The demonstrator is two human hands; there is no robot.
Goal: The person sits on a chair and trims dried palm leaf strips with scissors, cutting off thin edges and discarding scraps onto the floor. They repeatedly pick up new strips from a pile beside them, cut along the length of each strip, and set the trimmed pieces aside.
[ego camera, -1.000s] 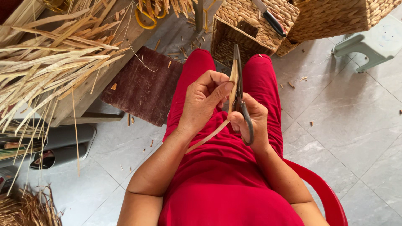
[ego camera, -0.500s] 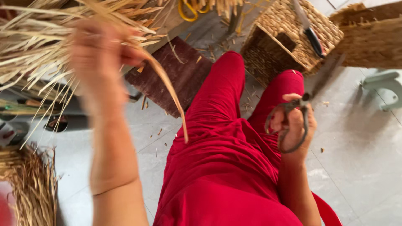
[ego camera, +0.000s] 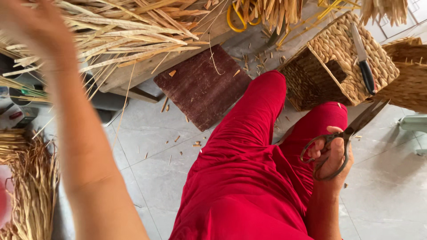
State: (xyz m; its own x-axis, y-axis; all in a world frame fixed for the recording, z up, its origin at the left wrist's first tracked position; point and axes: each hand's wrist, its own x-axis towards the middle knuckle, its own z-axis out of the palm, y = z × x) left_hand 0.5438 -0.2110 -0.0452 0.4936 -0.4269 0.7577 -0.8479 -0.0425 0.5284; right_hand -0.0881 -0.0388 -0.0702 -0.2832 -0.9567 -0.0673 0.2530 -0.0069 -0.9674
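Dark metal scissors [ego camera: 344, 135] with looped handles fill the right hand [ego camera: 331, 153].

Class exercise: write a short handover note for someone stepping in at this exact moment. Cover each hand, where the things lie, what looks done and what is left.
Right hand: holds the scissors by the handles, resting on the red-clad thigh.
Left hand: raised toward the pile of dried straw strips, blurred; cannot tell what it holds.
Woven basket lies by the knees, a knife on top.
Done: cut scraps dot the floor.
Left: cannot tell.
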